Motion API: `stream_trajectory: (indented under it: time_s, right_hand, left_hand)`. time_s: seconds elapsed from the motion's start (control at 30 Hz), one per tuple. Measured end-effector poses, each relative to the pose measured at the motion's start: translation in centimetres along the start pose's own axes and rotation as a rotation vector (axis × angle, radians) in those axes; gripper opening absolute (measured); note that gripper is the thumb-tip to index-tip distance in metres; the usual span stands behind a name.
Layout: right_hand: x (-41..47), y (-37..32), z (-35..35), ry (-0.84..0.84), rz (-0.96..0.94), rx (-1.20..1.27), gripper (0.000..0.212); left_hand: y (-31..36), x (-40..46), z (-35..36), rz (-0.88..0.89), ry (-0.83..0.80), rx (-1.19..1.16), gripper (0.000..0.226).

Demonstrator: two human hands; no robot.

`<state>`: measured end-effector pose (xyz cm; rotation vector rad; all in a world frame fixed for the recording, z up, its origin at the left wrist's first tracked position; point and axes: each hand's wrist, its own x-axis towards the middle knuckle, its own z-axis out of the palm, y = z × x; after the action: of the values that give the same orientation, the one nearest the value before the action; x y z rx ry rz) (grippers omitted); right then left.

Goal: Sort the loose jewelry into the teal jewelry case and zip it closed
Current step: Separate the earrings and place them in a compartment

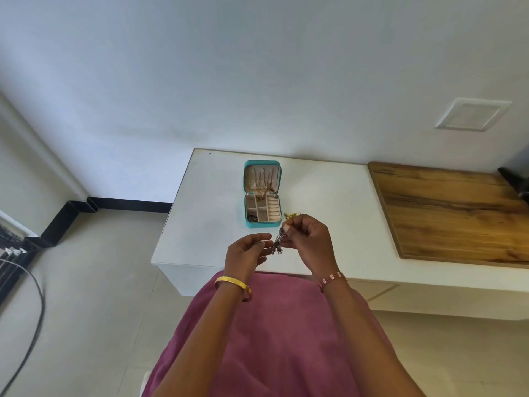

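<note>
both forearms reach forward side by side, wrists level and near each other. the right hand (307, 239) is raised, its fingers (287, 229) curled and pinching a dark dangling earring (277, 242). the left hand (246, 252) sits just beside it, palm turned inward, fingers loosely curled.

A: What's the support?
B: White surface (211, 213) against the wall, with a wooden board (452, 213) lying on its right part.
A: Anything else on it?
B: Teal jewelry case (262, 194), lid open and flat, mid-surface. Small gold jewelry piece (289, 216) just right of its near corner.
</note>
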<state>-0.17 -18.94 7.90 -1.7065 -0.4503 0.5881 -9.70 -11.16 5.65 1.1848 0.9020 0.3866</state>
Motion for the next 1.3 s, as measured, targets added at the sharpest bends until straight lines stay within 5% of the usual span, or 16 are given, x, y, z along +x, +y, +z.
stream_trajectory:
  time_s: [0.63,1.03,1.3]
  right_hand:
    - [13.2,5.6,4.5,0.046,0.035,-0.205,0.01]
    - [14.6,8.7,5.9,0.064,-0.123,-0.65,0.014]
    - [12.2,9.1,1.5,0.288,-0.104,-0.467,0.014]
  left_hand:
    - [-3.3,11.0,1.4,-0.052,0.334,-0.138,0.029]
    - [-5.2,11.8,1.2,-0.074,0.3,-0.18,0.029]
    - [-5.5,11.3,1.7,-0.084,0.243,-0.183,0.027]
